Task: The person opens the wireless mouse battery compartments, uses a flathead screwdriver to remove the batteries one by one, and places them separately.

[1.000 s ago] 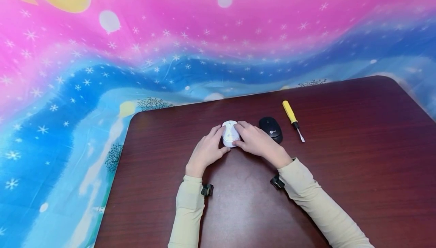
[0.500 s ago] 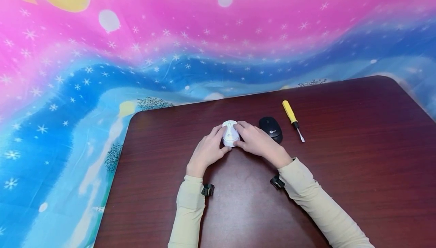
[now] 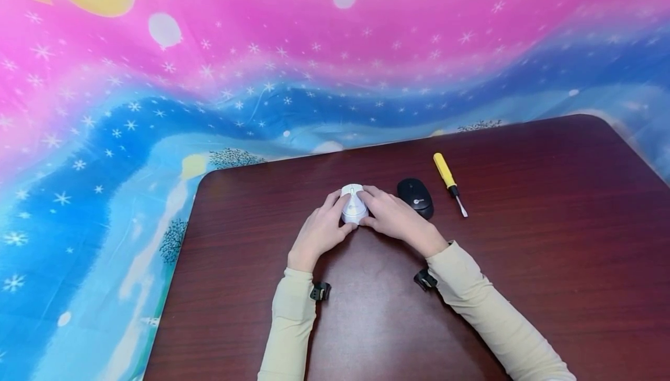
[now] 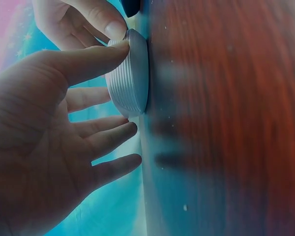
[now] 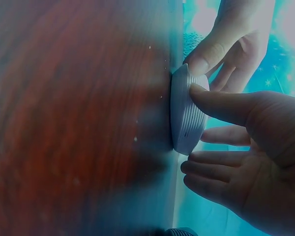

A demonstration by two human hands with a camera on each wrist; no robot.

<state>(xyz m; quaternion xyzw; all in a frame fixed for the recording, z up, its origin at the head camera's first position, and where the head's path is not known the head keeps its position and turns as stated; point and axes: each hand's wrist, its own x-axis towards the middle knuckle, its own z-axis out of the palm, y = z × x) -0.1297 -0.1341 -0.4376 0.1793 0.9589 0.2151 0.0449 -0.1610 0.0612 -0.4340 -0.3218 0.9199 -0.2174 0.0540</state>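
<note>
A white computer mouse (image 3: 353,211) is on the dark wooden table between my two hands, its scroll wheel end pointing away from me. My left hand (image 3: 317,233) grips its left side, with the thumb at the near end and a finger on top. From the right, my right hand (image 3: 396,216) holds it the same way. Both wrist views show the ribbed side of the mouse (image 4: 129,73), with the thumbs pressed close together at one end. In the left wrist view, the other fingers of the left hand (image 4: 54,118) are spread apart.
Just right of my right hand lies a black computer mouse (image 3: 415,195). Beyond it is a screwdriver (image 3: 445,173) with a yellow handle, its blade pointing toward me. A colourful patterned cloth (image 3: 293,38) hangs behind the table (image 3: 549,224).
My left hand has shifted very slightly to the right, and its thumb has come closer to the right thumb. The white mouse stays in nearly the same place between both hands.
</note>
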